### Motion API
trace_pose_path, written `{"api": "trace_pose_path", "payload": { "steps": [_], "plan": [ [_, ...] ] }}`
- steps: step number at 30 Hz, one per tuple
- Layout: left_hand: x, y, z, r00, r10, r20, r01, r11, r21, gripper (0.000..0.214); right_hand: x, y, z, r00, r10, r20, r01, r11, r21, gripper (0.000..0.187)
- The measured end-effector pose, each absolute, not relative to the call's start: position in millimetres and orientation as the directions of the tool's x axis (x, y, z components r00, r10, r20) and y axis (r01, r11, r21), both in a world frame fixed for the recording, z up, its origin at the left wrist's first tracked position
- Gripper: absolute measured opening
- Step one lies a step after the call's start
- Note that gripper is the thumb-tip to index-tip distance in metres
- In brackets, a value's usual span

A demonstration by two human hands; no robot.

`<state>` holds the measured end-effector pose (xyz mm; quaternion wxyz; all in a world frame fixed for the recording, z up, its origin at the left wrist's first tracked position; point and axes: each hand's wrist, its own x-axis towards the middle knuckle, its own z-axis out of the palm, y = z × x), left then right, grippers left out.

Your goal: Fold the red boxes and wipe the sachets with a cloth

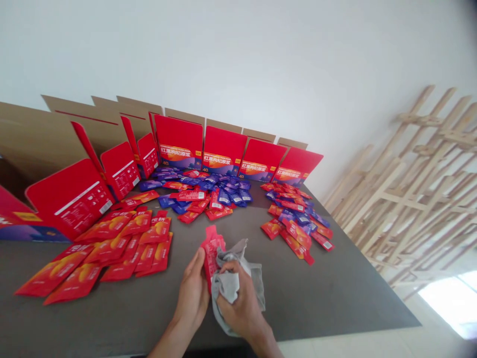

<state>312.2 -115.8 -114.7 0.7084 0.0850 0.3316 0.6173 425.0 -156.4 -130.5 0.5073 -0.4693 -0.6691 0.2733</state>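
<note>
Near the front of the dark grey table [294, 308], my left hand [194, 288] grips a red sachet [210, 251] by its left edge, spout end pointing away from me. My right hand [238, 298] is closed around a crumpled grey cloth [257, 283], which touches the right side of the sachet and covers part of it. To the left lie overlapping red-orange sachets [122, 246]. Beyond my hands sits a mixed pile of purple and red sachets [208, 191]. Another mixed pile of sachets [296, 221] lies to the right.
Open red boxes [223, 149] stand in a row along the table's back, with more red boxes [82, 199] down the left side, their cardboard flaps raised. A white wall [238, 64] rises behind. Wooden slatted frames [413, 199] lean at the right, past the table's edge.
</note>
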Motion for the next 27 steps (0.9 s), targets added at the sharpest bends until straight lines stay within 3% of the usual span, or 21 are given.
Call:
{"api": "trace_pose_path", "payload": {
  "steps": [4,11,18,22,25,27],
  "plan": [
    [312,-118,-112,0.214,0.897,-0.387,-0.807,0.385,0.447,0.024,425,-152,-133,0.035,0.873,0.487,0.364,0.442,-0.820,0.036],
    [328,-148,-117,0.420,0.852,-0.314,-0.661,0.524,0.538,0.044,433,-140,-128,0.303,0.814,0.496,0.426,0.350,-0.834,0.021],
    [333,-148,-117,0.426,0.837,-0.342,-0.566,0.542,0.621,0.050,445,-143,-118,0.493,0.614,0.617,0.480,0.400,-0.781,0.013],
    [330,-142,-120,0.378,0.852,-0.363,-0.630,0.524,0.573,0.049,455,-164,-114,0.484,0.503,0.716,0.576,0.433,-0.694,0.013],
    [329,-140,-118,0.274,0.876,-0.398,-0.690,0.467,0.553,0.052,457,-179,-108,0.372,0.415,0.830,0.667,0.502,-0.550,0.024],
    [330,-140,-115,0.240,0.890,-0.388,-0.717,0.432,0.546,0.051,456,-181,-102,0.197,0.480,0.855,0.696,0.545,-0.467,0.029]
  ]
}}
